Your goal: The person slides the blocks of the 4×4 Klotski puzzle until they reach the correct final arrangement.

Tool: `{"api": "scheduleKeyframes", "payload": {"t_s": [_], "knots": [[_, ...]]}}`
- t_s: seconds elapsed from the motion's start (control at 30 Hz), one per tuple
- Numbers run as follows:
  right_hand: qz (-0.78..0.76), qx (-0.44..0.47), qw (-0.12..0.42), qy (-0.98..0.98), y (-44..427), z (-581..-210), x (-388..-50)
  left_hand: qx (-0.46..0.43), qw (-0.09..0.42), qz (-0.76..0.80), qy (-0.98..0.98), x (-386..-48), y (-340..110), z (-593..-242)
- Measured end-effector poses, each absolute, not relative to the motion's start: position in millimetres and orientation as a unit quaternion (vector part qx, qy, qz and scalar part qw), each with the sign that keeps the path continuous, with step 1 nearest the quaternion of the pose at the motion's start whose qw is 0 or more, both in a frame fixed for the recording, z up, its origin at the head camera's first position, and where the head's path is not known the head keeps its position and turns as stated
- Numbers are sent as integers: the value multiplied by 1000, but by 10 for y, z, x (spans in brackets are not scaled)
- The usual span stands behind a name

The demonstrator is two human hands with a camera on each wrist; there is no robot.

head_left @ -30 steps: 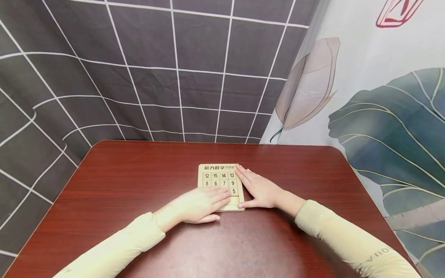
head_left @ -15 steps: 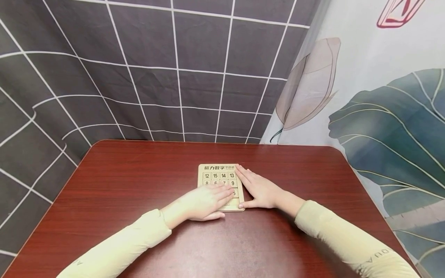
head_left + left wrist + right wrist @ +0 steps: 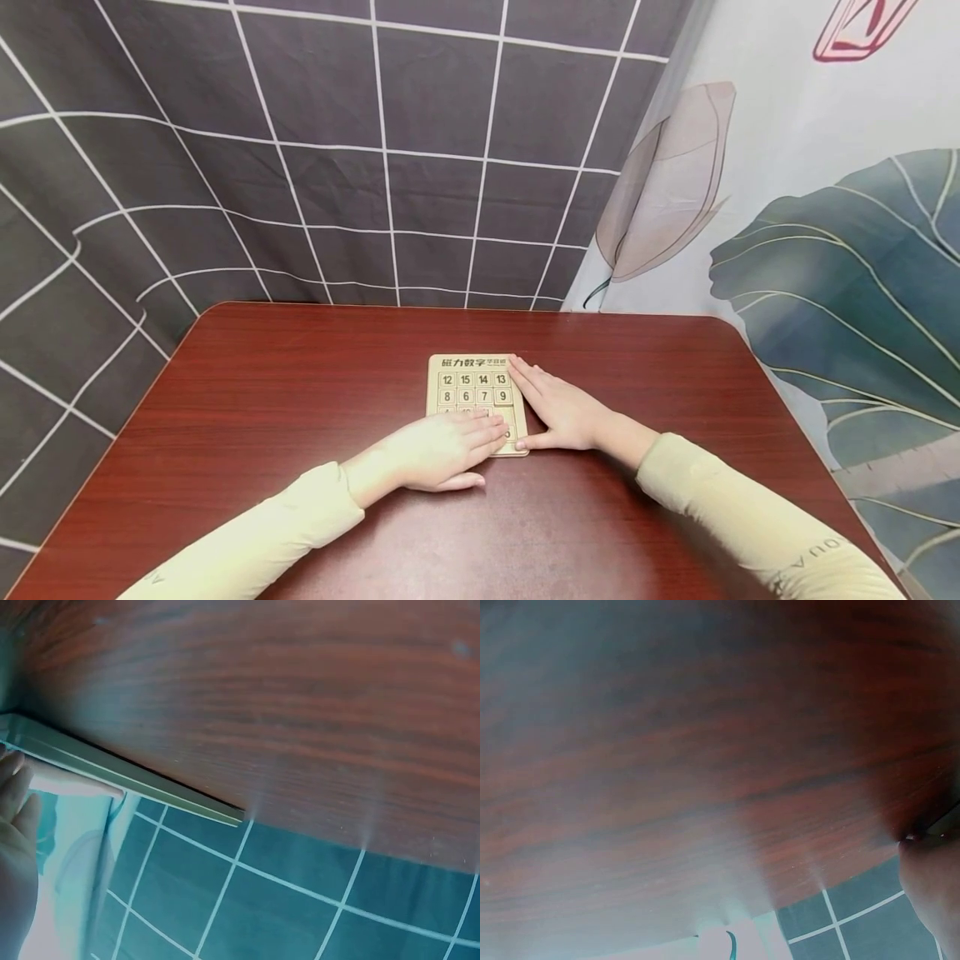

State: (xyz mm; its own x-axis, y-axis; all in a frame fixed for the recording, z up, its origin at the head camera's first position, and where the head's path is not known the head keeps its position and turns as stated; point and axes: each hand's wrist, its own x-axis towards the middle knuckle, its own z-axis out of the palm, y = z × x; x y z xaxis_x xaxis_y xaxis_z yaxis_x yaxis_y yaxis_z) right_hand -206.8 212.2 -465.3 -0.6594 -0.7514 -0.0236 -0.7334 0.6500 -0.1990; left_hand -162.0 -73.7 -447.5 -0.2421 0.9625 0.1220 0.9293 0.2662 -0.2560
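A pale wooden sliding number puzzle (image 3: 467, 387) lies flat on the table, with Chinese lettering along its top. Its upper rows read 12, 15, 14, 13 and 8, 6, 7, 9. My left hand (image 3: 446, 450) lies over the lower rows with straight fingers, its fingertips on the 5 tile (image 3: 508, 433) at bottom right. Just above that tile is a vacant slot. Most lower tiles are hidden under this hand. My right hand (image 3: 566, 410) rests along the board's right edge, fingers straight, thumb at the lower right corner. In the left wrist view the puzzle (image 3: 127, 772) appears edge-on beside my fingers.
The red-brown wooden table (image 3: 315, 358) surrounds the puzzle. Behind it hangs a dark curtain (image 3: 435, 192) with a white grid. A white curtain (image 3: 787, 208) with leaf prints hangs at the right.
My left hand shifted right across the tiles, then drew back toward me. The 5 tile slid down from the third row to the bottom row. My right hand stayed in place.
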Motion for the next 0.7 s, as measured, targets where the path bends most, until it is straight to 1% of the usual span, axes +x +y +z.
{"api": "scheduleKeyframes", "payload": {"t_s": [0.1,0.33,0.5,0.7], "knots": [[-84,-408,53,908,2127,-4660,-2070,-602,122,53,-787,-1683,-721,-4467],[-82,-406,59,908,2133,-4659,-2071,-564,77,51,-821,-1857,-639,-4438],[-79,-410,52,907,2130,-4660,-2070,-537,69,62,-838,-1919,-601,-4427],[-84,-409,52,907,2127,-4643,-2058,-536,72,59,-839,-1868,-600,-4425]]}}
